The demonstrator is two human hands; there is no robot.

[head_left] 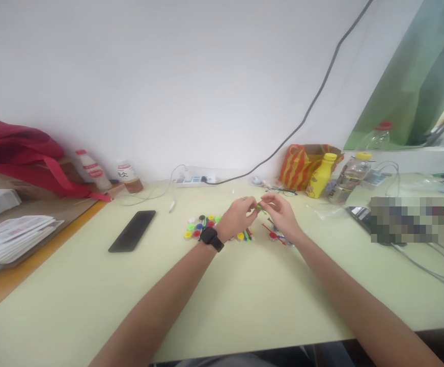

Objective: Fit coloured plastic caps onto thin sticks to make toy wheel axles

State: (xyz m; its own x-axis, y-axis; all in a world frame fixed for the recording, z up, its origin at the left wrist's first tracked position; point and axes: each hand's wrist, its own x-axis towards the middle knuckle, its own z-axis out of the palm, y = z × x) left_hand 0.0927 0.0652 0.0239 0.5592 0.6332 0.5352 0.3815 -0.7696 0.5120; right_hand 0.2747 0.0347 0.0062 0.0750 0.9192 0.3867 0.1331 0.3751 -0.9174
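Observation:
My left hand [238, 218], with a black watch [212, 238] on its wrist, and my right hand [281, 213] meet above the table. Their thumbs and fingers are pinched around a small bright green piece [260, 207], partly hidden by the fingertips. Beneath and left of my left hand lie several small round discs [196, 234] in yellow, red, blue, green, white and black. Thin coloured sticks [248, 234] lie by the discs, under my left hand. Below my right hand are a red disc [273, 236] and a thin red stick [268, 229], partly covered.
A black phone [132, 231] lies on the left of the table [222, 306]. Bottles [129, 177] stand at the back left, a yellow bottle [321, 176] and striped bag [296, 165] at the back right. A power strip [195, 179] is by the wall. Cables [420, 260] run at right.

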